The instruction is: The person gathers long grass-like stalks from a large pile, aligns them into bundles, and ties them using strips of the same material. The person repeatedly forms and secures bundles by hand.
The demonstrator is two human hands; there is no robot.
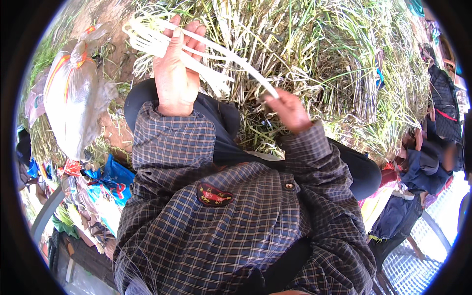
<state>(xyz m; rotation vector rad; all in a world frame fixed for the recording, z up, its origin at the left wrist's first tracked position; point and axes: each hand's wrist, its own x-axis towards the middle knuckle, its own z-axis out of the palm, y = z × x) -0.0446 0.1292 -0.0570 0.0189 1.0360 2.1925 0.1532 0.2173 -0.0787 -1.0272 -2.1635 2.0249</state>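
A bunch of pale, whitish-green stalks [150, 40] lies across my left hand [179, 69], which is raised at the upper left. The thumb presses the bunch against the fingers, and its cut-looking ends stick out past the hand's right side. One longer white stalk [248, 68] runs from the bunch down to the right. Its lower end is pinched between thumb and fingers of my right hand [290, 109]. Beneath both hands spreads a heap of long green and dried leafy stalks [319, 64]; their exact kind I cannot tell.
To the left stands a filled clear plastic bag [73, 108] tied with red and yellow strands. A blue plastic bag [113, 179] lies below it. At the right sits another person in dark clothes [430, 162], close to the heap. My bent knees [356, 169] border the heap's near side.
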